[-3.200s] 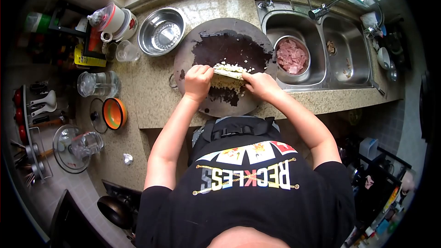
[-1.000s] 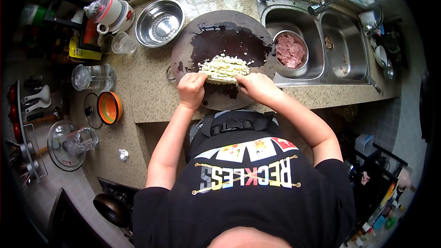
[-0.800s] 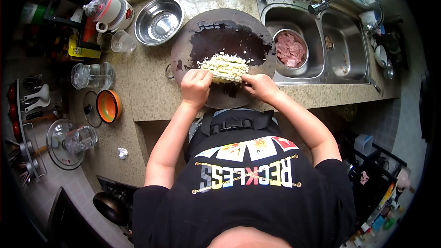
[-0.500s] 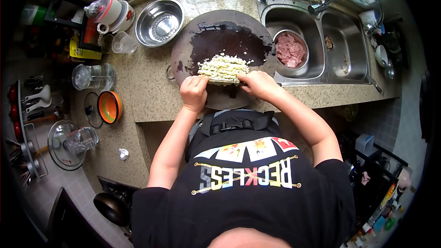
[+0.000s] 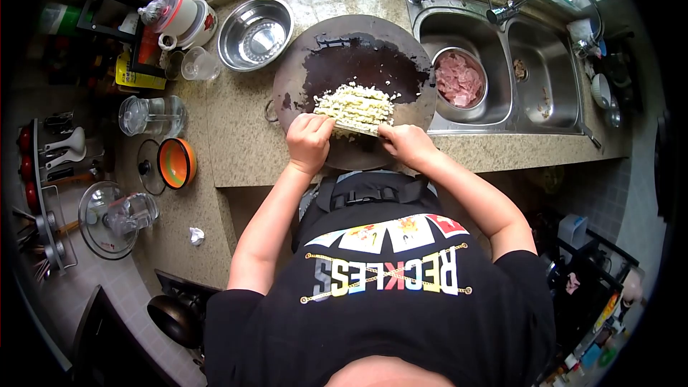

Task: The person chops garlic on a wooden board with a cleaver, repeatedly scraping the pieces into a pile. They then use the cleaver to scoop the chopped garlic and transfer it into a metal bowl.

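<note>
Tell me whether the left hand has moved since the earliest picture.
Yes: judged against the round board, the left hand is now closer to the board's edge nearest the person's body.

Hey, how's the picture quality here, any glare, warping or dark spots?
Head view: the counter's back edge bows from wide-lens distortion, and the corners go black; head view: bright glare marks the steel bowl, with a fainter sheen on the board; head view: the chopped pile is well lit, its bits too small to identify.
</note>
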The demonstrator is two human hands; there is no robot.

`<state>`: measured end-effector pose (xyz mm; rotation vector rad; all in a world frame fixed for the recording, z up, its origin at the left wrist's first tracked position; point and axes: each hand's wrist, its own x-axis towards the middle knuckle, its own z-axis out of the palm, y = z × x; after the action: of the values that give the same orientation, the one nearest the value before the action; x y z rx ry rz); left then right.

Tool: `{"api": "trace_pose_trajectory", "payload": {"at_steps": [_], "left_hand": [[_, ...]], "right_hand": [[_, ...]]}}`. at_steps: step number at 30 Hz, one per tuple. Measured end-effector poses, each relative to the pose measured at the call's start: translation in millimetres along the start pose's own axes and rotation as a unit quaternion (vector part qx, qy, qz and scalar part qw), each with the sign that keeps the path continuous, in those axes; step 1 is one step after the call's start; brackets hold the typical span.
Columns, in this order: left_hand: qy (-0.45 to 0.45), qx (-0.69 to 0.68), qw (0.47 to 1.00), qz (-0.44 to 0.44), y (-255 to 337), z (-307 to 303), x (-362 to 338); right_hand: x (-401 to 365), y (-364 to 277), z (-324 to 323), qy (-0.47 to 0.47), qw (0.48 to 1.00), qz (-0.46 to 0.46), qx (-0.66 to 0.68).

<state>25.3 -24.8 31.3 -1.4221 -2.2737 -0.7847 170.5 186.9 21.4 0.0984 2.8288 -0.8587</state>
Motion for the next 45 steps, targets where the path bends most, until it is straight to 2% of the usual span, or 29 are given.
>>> {"api": "trace_pose_trajectory", "payload": {"at_steps": [5,7,14,17,22,31,34,36,39,43,45], "left_hand": [[0.012,0.014,1.000,-0.015,6.4,1.9,-11.7],[0.013,0.017,0.999,-0.035,3.5,5.0,-21.3],[-0.013,-0.020,0.999,-0.031,-7.2,-2.4,-12.3],[0.000,-0.038,0.999,-0.037,-2.6,-10.3,-14.3],[-0.038,-0.036,0.999,-0.015,-5.0,-9.1,-31.0],[-0.016,-0.018,1.000,0.015,-18.4,16.7,18.8],[0.012,0.002,0.999,0.032,-15.8,17.7,29.6],[-0.092,0.066,0.993,0.020,-16.2,20.1,27.3],[-0.086,0.063,0.992,0.073,-16.5,17.2,36.9],[-0.098,0.078,0.988,0.091,-8.1,8.2,54.1],[-0.076,0.077,0.991,0.075,-14.2,17.5,55.5]], "right_hand": [[0.9,1.1,-7.8,0.000,0.999,-0.018,0.031],[4.2,-15.0,-19.8,-0.031,0.999,-0.010,-0.025],[6.9,-16.8,-32.3,-0.039,0.998,-0.028,-0.046],[-4.2,-29.2,-34.6,-0.038,0.999,-0.011,-0.028],[-13.9,-27.4,-15.0,-0.054,0.998,-0.013,0.020],[12.9,-1.9,-39.5,0.009,1.000,0.018,-0.008],[17.0,-5.1,-53.1,0.003,0.999,0.031,-0.016],[19.8,0.2,-47.8,-0.002,0.999,0.036,-0.024],[20.9,11.7,-39.3,-0.002,0.999,0.042,-0.026],[21.0,24.8,-33.9,0.021,0.999,0.021,0.044],[20.7,22.8,-34.5,0.036,0.997,0.025,0.067]]}}
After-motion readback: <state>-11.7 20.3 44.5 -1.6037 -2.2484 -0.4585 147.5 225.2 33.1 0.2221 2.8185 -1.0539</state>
